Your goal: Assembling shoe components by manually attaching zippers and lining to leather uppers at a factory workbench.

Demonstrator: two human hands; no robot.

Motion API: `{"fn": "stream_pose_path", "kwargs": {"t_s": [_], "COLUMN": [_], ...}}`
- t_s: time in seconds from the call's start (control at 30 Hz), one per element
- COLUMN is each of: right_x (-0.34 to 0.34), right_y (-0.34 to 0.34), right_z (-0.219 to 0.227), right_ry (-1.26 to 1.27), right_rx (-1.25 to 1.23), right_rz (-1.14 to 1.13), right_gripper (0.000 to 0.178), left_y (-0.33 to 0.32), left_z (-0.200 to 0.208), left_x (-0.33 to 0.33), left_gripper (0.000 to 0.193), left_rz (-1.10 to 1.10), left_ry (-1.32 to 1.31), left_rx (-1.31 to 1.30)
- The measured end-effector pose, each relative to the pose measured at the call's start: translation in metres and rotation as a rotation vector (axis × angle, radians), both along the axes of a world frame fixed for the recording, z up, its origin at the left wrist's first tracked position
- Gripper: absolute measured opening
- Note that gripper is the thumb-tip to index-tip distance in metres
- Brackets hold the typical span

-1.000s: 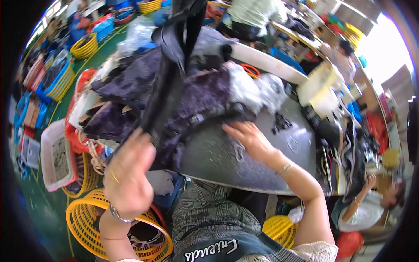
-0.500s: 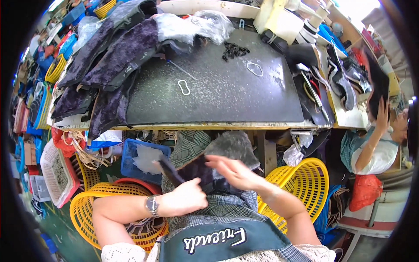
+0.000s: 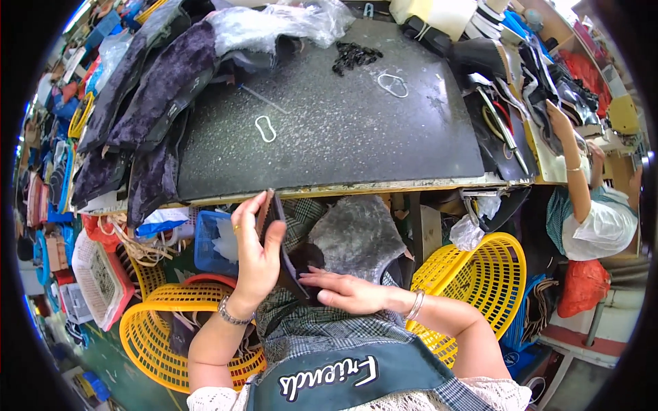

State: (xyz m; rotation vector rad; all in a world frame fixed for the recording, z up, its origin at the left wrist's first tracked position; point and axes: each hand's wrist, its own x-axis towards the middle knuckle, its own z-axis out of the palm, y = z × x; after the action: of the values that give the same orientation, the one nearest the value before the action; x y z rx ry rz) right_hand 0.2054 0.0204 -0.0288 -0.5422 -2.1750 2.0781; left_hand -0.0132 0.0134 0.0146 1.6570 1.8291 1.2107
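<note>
Over my lap, a dark fur-lined piece (image 3: 290,275), like a boot shaft part, stands tilted with its narrow edge up. My left hand (image 3: 255,264) grips its upper end between thumb and fingers. Stretched out flat, my right hand (image 3: 351,293) rests its fingertips against the lower part of that piece. Just beyond, a grey furry piece (image 3: 360,236) lies across my lap over the checked apron (image 3: 301,332). My left palm covers part of the dark piece.
The black-topped table (image 3: 329,137) bears dark purple furry boot shafts (image 3: 161,89), plastic wrap (image 3: 274,27), white loops and black scraps (image 3: 355,57). Yellow baskets (image 3: 473,288) flank me. Tools (image 3: 499,123) lie at the table's right. A co-worker (image 3: 589,205) sits at the right.
My left hand has turned upward and lifted the dark piece's end toward the table edge. My right hand has come down onto the piece. The co-worker's dark panel is no longer raised.
</note>
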Motion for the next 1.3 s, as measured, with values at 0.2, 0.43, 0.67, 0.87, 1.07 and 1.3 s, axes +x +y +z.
{"fn": "stream_pose_path", "kwargs": {"t_s": [0.2,0.43,0.67,0.87,1.07,1.3], "right_x": [-0.031,-0.060,-0.068,-0.070,-0.046,0.010], "right_y": [0.043,0.054,0.040,0.038,0.097,0.364], "right_z": [0.052,0.048,0.043,0.041,0.084,0.071], "right_ry": [0.188,0.251,0.332,0.384,0.036,-0.215], "right_rx": [-0.528,-0.688,-0.794,-0.995,-0.218,0.904], "right_rz": [-0.499,-0.657,-0.797,-0.783,-0.636,-1.154], "right_gripper": [0.045,0.020,0.014,0.011,0.016,0.018], "left_y": [-0.005,-0.004,-0.011,-0.004,-0.008,0.003], "left_z": [0.006,0.013,0.030,0.028,0.033,0.016], "left_x": [0.020,0.000,-0.030,-0.021,-0.006,0.014], "left_gripper": [0.041,0.018,0.018,0.016,0.032,0.032], "left_rz": [-0.031,-0.035,-0.325,-0.258,-0.534,-0.530], "left_ry": [-0.880,-0.891,-1.287,-0.533,0.115,-0.079], "left_rx": [0.016,-0.046,-0.201,-0.125,0.230,0.076]}}
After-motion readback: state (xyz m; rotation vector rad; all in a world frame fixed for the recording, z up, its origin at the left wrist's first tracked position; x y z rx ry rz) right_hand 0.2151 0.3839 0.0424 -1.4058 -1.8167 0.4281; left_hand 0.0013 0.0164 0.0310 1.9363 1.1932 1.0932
